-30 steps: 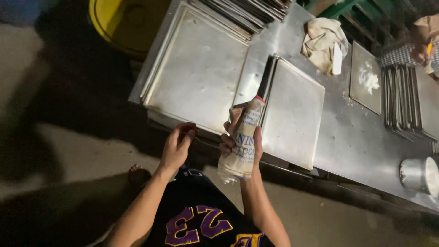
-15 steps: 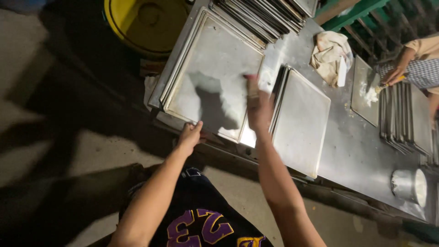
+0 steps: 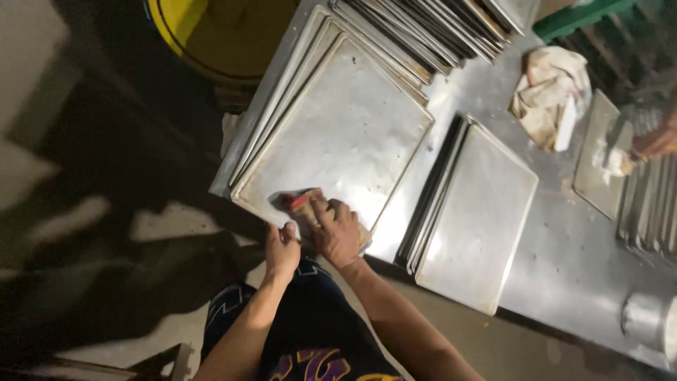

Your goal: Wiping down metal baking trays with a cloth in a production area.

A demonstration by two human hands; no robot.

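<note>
My right hand (image 3: 338, 231) presses down on a bottle with a red cap (image 3: 295, 200), which lies tilted on the near corner of a large metal baking tray (image 3: 345, 127). The hand hides most of the bottle. My left hand (image 3: 281, 248) curls over the near edge of the same tray, just left of the right hand. This tray tops a stack of trays on a steel table (image 3: 564, 261).
A second stack of trays (image 3: 479, 212) lies to the right. More trays lean in a row at the back (image 3: 430, 28). A crumpled cloth (image 3: 550, 92) lies beyond them. Another person's hand (image 3: 656, 141) works at a small tray (image 3: 599, 152). A yellow bin (image 3: 218, 35) stands on the floor, and a metal pot (image 3: 649, 321) on the table.
One second ago my right hand held the bottle upright at the table edge. It then reached out over the tray, and now it is back at the near corner with the bottle lying down.
</note>
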